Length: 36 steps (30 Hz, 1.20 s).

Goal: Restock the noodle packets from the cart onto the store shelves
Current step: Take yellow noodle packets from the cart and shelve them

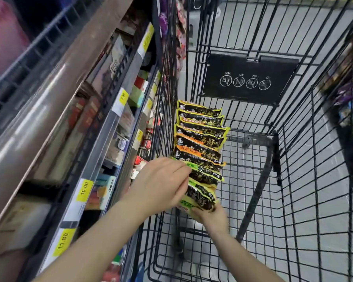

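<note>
Against the left wall of the cart (293, 159), noodle packets (200, 137) stand in a row. Left hand (161, 184) rests on the nearest packets, fingers curled over them; right hand (210, 215) grips them from beneath. Store shelves (102, 127) just left

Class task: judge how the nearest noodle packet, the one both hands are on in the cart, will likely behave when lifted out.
The noodle packet looks glossy, so it may be slippery in the left hand and right hand. Its crinkled wrapper suggests it will flex rather than stay rigid. It is probably light for its size. The neighbouring row of packets leans together and might slump.
</note>
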{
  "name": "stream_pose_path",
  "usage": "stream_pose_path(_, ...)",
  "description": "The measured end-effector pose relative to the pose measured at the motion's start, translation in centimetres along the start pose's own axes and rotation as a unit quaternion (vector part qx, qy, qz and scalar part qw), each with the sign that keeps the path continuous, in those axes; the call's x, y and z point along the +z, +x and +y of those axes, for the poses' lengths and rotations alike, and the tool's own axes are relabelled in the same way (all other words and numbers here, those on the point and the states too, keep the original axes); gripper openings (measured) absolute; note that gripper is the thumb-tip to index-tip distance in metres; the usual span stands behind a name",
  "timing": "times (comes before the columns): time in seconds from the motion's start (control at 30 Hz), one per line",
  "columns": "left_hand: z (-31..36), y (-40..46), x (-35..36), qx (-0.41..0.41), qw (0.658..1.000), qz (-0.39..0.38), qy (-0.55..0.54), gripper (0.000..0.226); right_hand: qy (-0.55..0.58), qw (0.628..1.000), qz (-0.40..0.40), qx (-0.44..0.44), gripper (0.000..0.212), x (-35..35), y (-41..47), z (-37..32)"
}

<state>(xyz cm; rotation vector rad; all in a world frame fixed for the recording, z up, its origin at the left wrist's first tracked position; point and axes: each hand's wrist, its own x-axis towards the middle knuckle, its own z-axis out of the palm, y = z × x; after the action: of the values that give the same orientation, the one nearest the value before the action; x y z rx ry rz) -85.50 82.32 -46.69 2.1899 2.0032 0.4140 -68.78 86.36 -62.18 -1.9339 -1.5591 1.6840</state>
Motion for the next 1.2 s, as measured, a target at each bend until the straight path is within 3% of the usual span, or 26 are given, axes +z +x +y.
stream_pose_path(0.13, 0.1, 0.0, 0.0, 0.006, 1.000, -0.008, 0.021, 0.031, -0.015, 0.999, 0.009, -0.028, 0.025, -1.3, -0.4, -0.5)
stream_pose_path(0.23, 0.0, 0.2, 0.5, -0.024, 0.996, -0.027, 0.086, 0.019, -0.002, 0.999, -0.002, -0.048, 0.020, -3.4, -1.3, -1.9)
stream_pose_path(0.33, 1.7, 1.4, 0.0, -0.127, 0.970, -0.136, 0.157, 0.024, 0.016, 0.997, 0.010, -0.073, 0.017, -6.8, -2.0, -3.7)
stream_pose_path(0.47, 3.6, 2.4, 2.2, -0.262, 0.950, -0.163, 0.043, 0.018, 0.068, 0.994, 0.040, -0.078, 0.017, -11.5, -2.3, -6.3)
stream_pose_path(0.63, 1.9, 2.9, 8.0, -0.414, 0.880, -0.214, -0.086, 0.029, 0.108, 0.987, 0.061, -0.106, 0.016, -15.5, -1.9, -8.3)
stream_pose_path(0.87, -0.2, 3.8, 12.9, -0.549, 0.791, -0.152, -0.223, 0.052, 0.096, 0.987, 0.068, -0.108, 0.018, -16.5, -0.6, -7.5)
stream_pose_path(1.1, -0.6, 4.2, 14.5, -0.601, 0.721, -0.038, -0.343, 0.059, 0.098, 0.985, 0.061, -0.126, 0.018, -17.4, 0.3, -7.6)
stream_pose_path(1.2, -0.3, 4.1, 15.1, -0.604, 0.712, -0.015, -0.358, 0.068, 0.100, 0.985, 0.062, -0.130, 0.018, -17.5, 0.5, -7.6)
